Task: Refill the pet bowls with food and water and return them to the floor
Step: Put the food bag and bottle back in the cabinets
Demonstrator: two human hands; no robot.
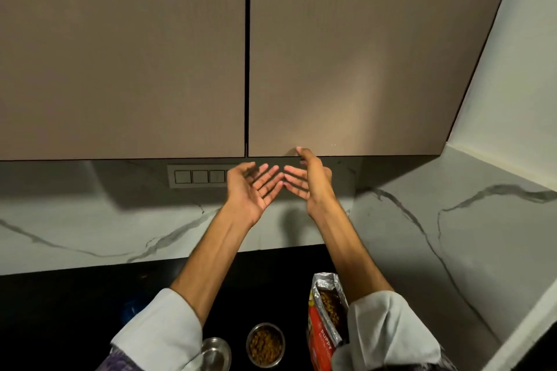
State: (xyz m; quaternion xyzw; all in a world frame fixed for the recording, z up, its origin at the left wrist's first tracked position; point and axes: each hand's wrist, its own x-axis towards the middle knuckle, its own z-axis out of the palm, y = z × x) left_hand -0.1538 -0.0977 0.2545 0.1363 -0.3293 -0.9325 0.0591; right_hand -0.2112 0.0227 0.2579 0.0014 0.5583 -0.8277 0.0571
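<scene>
Rolled sleeves (156, 328) hang over the food-filled bowl (265, 344) and open kibble bag (327, 319), which could tip as the empty, spread left hand (250, 190) and right hand (307, 181) come down.

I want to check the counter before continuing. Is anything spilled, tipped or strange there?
Nothing is spilled. The food bag stands open beside the filled bowl; the other bowl looks empty. Both hands are open below the cupboard.

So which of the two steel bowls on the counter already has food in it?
The right-hand bowl, next to the open puppy food bag, holds brown kibble. The left bowl shows only bare metal inside.
</scene>
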